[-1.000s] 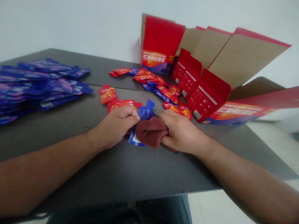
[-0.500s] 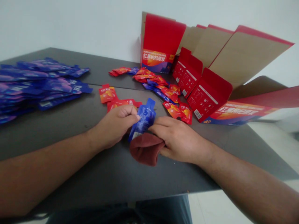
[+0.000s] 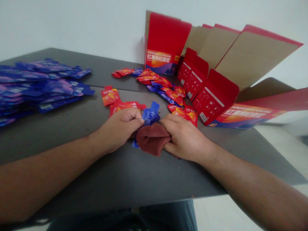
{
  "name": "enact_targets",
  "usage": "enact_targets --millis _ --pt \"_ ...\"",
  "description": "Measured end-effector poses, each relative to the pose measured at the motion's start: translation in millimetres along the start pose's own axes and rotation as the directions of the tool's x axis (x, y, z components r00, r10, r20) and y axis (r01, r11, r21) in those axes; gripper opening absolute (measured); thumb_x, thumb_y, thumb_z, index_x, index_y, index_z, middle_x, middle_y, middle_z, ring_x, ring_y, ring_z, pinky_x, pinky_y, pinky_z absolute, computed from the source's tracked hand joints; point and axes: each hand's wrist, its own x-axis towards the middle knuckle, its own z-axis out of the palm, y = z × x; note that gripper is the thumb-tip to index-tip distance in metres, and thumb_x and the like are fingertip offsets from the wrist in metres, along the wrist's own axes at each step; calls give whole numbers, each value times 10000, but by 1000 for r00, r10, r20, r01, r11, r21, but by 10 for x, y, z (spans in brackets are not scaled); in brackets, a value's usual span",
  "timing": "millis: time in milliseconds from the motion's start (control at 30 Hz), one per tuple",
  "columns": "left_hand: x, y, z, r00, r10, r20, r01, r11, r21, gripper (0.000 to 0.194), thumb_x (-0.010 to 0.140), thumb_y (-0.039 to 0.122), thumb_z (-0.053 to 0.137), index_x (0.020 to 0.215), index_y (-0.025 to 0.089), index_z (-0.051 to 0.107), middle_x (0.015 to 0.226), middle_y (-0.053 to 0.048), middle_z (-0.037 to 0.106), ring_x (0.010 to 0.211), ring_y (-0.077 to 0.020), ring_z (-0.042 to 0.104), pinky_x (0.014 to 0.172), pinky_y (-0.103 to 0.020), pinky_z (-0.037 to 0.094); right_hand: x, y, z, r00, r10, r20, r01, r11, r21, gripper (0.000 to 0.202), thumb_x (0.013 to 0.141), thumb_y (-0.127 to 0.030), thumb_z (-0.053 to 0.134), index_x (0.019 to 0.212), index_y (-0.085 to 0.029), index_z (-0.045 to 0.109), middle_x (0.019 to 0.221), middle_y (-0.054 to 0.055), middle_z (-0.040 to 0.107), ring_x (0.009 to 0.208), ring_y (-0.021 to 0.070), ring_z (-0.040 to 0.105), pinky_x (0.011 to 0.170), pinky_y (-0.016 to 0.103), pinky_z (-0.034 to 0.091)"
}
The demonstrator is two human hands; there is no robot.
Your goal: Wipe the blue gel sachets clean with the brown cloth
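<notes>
My left hand (image 3: 126, 126) pinches the left edge of a blue sachet (image 3: 151, 115) between thumb and curled fingers. A brown cloth (image 3: 154, 138) is bunched in my closed right hand (image 3: 184, 136) and lies against the front of the sachet. The cloth covers the middle of the sachet; its spouted top and a lower corner still show. Just beyond my left hand lie red sachets (image 3: 110, 96) on the dark table (image 3: 115, 183).
A big pile of blue sachets (image 3: 45, 85) spreads over the table's left side. Red and blue sachets (image 3: 166, 86) lie in a row before open red cartons (image 3: 166, 41). Another red carton (image 3: 240, 115) stands at the right with its flaps up. A white wall rises behind.
My right hand has moved the cloth up over the sachet, covering its middle and barcode area. My left hand keeps its pinch in the same place.
</notes>
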Motion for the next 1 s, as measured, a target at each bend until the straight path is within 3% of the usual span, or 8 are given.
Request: enact_targets --millis 133,300,467,633,800,933,1000 --pt "-6 8 11 1000 -1 -10 2 1000 31 234 896 282 700 742 211 538 627 31 518 553 -113 459 505 -240 338 -14 -25 3 986 -138 97 133 989 61 149 988 -252 654 1120 -187 679 1075 80 694 1007 242 634 875 360 492" --pt "-14 55 18 1000 5 -3 -5 1000 23 223 903 281 677 742 213 539 642 28 521 556 -115 451 508 -243 357 -6 -29 10 1000 4 -1 -4 1000 -1 112 925 -231 688 1017 -176 657 1012 87 672 927 243 613 794 358 476" --pt "-17 79 4 1000 -8 11 7 994 107 236 912 293 675 737 212 538 615 36 506 532 -109 441 495 -237 329 -4 -50 7 990 -123 72 119 991 58 135 982 -242 665 1104 -186 682 1049 70 690 977 235 637 843 348 486" --pt "-16 75 14 1000 31 3 -31 995 100 221 917 289 659 747 207 544 655 29 531 570 -112 457 517 -240 354 -5 -55 3 1000 -2 4 2 1000 -14 122 925 -230 696 1027 -169 668 999 87 675 924 248 612 797 361 471" --pt "-19 82 11 1000 11 9 -12 989 150 237 922 288 660 738 211 534 611 42 504 536 -109 440 503 -241 342 -11 -65 17 987 -137 83 132 989 60 152 991 -252 658 1126 -185 683 1067 78 693 994 237 634 868 351 488" --pt "-15 76 6 1000 27 1 -26 994 107 220 910 291 672 745 210 552 656 23 544 572 -120 461 513 -246 352 -12 -34 17 1000 -4 17 4 1000 16 127 928 -226 689 1043 -183 656 1029 85 681 952 244 617 821 355 481" --pt "-18 84 6 1000 23 5 -23 993 112 222 911 284 671 739 210 552 647 27 536 570 -117 457 519 -242 359 -14 -32 18 1000 -19 23 19 999 30 131 932 -234 692 1050 -186 659 1028 84 684 955 243 621 824 354 483"
